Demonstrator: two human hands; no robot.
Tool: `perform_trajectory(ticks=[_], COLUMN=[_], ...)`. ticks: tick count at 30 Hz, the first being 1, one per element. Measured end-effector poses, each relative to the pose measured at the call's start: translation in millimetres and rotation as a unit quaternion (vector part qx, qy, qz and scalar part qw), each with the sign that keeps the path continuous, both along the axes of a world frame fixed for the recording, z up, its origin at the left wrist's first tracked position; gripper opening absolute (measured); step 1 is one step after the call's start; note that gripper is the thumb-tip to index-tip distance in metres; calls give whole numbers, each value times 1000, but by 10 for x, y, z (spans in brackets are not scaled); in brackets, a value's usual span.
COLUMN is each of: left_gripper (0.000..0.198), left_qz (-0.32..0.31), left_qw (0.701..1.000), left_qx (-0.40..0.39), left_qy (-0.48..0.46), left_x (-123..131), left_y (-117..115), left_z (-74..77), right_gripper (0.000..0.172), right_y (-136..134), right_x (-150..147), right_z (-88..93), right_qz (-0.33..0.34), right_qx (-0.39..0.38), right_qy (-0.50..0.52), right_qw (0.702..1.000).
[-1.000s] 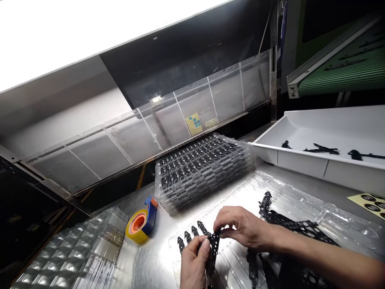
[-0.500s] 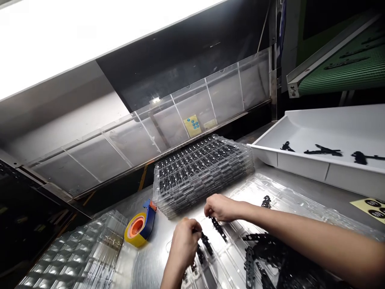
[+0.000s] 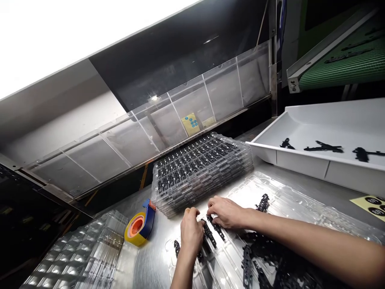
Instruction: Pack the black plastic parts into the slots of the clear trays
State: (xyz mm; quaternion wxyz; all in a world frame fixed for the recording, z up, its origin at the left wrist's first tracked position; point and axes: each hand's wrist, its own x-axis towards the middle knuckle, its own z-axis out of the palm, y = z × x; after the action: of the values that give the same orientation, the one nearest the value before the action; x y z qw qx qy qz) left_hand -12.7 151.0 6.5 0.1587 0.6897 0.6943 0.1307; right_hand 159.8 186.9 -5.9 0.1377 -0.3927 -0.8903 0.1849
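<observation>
My left hand (image 3: pixel 191 232) is closed with bent fingers, and its fingertips are at the upper end of a slim black plastic part (image 3: pixel 209 236). Just right of it, my right hand (image 3: pixel 226 212) pinches the top of another black plastic part (image 3: pixel 217 229). Both parts lie slanted, side by side, over the clear plastic tray (image 3: pixel 224 265) with long slots. More black parts are partly hidden under my left wrist, and one black part (image 3: pixel 176 248) shows to its left. Beneath my right forearm lies a dark heap of similar parts (image 3: pixel 248 265).
A stack of filled clear trays (image 3: pixel 204 184) stands behind my hands. To the left are a tape dispenser (image 3: pixel 140 226) and stacked clear trays (image 3: pixel 81 249). A white bin (image 3: pixel 300 160) with several black parts sits at right, below a green conveyor (image 3: pixel 345 68).
My left hand has moved slightly up and right, uncovering a black part on its left. My right hand has shifted slightly right and down, staying at its part's top end.
</observation>
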Motion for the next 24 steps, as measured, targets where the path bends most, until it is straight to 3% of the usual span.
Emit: perform_trajectory(ticks=[5,10,13,17,21,24], left_gripper=[21,29,30,30,24,21], left_qz=[-23,-64,-55,-41,-76,-94], left_qw=[999,996,995,997,993,986], left_qx=[8,2,17,20,-92,-133], left_qy=[26,54,79,69,0,22], left_x=[-30,-10,44,216,472,631], left_y=[-147,-270,-306,-475,-733,-847], left_z=[53,63,87,160,145,83], right_gripper=[23,24,11,7,12,11], right_y=[-134,-469,-639,-703,-654,-642], right_x=[246,661,753,793,900,979], right_z=[191,321,324,353,438,476], right_qz=[0,-52,-68,-105,-123,-125], right_qx=[-10,-42,-61,-144,-193,-196], right_qy=[-2,-57,-97,28,156,207], right_qw=[1000,996,991,984,961,950])
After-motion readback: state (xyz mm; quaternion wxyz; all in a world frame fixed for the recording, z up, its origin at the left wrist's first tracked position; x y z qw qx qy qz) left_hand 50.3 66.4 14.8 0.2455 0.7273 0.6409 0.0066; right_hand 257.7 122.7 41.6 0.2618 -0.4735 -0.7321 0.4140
